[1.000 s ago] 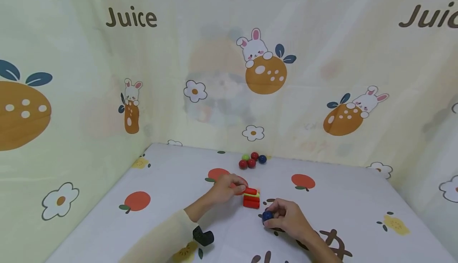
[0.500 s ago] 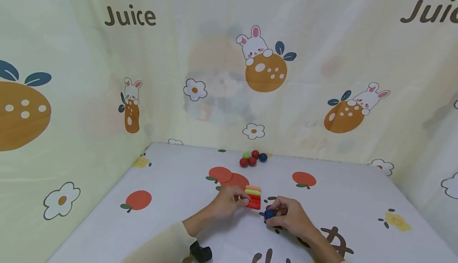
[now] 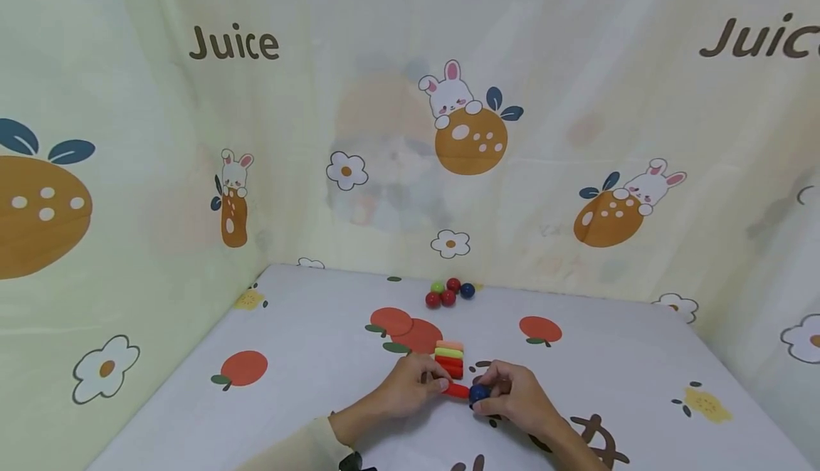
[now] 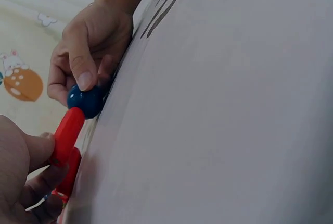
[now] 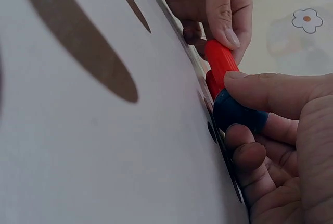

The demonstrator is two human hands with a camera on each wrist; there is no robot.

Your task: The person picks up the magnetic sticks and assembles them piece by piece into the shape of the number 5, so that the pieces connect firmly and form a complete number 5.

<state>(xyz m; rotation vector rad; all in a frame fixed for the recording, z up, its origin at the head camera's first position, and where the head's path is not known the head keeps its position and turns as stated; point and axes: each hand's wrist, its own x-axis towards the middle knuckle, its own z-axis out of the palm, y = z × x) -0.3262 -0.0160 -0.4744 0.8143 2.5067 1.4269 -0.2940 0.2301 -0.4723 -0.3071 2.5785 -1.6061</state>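
Note:
My left hand (image 3: pixel 410 387) pinches a short red stick (image 3: pixel 458 390) between thumb and fingers. The free end of the stick touches a dark blue ball (image 3: pixel 479 394), as the left wrist view also shows at the ball (image 4: pixel 85 101). From the other side my right hand (image 3: pixel 520 398) holds that ball with its thumb and fingers, low over the table. Just beyond the hands lies a row of sticks (image 3: pixel 449 354), side by side: peach, yellow-green and red. In the right wrist view my thumb covers part of the ball (image 5: pixel 237 112).
At the back of the table stands a cluster of balls (image 3: pixel 448 298) in red, green and dark blue. A white cloth with printed fruit covers the table (image 3: pixel 307 357). Printed curtains (image 3: pixel 359 87) enclose the back and sides.
My left hand has drawn a red stick from the row toward me and rightward, until its end meets the blue ball. The right hand keeps its hold almost in place.

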